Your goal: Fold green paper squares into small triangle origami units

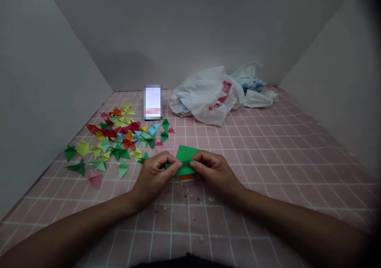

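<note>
Between my two hands is a piece of green origami paper (pixel 185 168), partly folded. My left hand (pixel 159 172) pinches its left side between thumb and fingers. On the other side my right hand (pixel 212 170) grips it the same way, both thumbs on top and close together. Behind and beneath the held piece lies a stack of coloured paper sheets (pixel 187 152), a green sheet on top and pink, orange and yellow edges showing. My fingers hide part of the stack and of the fold.
Many folded paper cranes (pixel 119 135) in mixed colours spread over the left of the pink checked cloth (pixel 256 157). A lit phone (pixel 152 102) stands near the back wall. White plastic bags (pixel 208 95) lie at the back, right of it. Small scraps (pixel 166 208) dot the cloth before me.
</note>
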The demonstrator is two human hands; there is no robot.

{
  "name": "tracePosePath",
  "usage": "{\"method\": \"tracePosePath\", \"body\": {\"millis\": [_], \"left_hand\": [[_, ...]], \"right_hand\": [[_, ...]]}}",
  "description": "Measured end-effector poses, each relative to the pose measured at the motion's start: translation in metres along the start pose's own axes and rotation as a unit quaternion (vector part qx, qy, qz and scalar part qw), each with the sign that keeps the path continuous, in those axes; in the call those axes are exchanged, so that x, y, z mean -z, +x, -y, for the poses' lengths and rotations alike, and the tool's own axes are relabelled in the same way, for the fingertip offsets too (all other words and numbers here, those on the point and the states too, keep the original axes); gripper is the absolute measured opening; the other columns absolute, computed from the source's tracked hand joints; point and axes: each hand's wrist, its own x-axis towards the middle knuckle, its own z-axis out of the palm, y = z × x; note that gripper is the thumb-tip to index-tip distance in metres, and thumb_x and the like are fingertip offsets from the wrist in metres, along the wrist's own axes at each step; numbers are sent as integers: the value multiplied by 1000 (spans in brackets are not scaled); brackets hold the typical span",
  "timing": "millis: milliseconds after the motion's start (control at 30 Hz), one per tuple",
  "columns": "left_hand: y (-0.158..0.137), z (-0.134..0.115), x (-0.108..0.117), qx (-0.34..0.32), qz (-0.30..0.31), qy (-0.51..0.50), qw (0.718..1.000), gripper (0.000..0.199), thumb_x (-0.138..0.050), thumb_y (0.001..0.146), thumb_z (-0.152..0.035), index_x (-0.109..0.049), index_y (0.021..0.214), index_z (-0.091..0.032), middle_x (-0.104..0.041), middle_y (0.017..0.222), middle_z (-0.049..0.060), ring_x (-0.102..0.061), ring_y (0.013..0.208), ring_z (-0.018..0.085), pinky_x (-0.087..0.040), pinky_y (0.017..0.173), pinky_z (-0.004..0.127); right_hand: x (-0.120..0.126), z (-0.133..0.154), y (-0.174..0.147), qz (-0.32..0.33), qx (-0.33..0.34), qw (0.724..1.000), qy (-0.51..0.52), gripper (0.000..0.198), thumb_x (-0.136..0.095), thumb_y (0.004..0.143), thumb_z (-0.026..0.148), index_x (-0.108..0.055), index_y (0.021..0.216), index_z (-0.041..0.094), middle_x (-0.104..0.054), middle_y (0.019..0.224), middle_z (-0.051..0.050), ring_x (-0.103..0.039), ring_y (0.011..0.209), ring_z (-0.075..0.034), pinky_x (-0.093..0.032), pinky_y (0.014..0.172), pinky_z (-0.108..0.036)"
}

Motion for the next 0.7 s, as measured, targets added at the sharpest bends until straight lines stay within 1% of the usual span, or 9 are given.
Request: {"method": "tracePosePath", "body": {"millis": [233,567,700], "left_hand": [[1,-1,0,10,2,-2,1000,18,-66,86,-27,-71,71,-18,-65,66,0,-57,61,13,-45,59,23],[1,1,0,6,3,-2,1000,19,-65,87,-27,-71,72,-18,-65,66,1,-57,61,12,-43,58,23],[1,1,-1,11,7,1,1000,20,-65,87,-27,-70,71,-18,-64,65,0,-56,61,12,-41,58,23]], "right_hand": [[0,0,0,-7,6,1000,-18,26,-66,83,37,-55,68,20,-50,64,3,-44,59,-11,-35,53,-25],[0,1,0,-6,11,1000,-21,27,-65,84,37,-54,67,20,-49,60,4,-42,56,-10,-32,51,-25],[0,4,1,6,17,1000,-17,23,-64,84,34,-56,69,19,-50,62,4,-42,57,-10,-33,53,-25]]}}
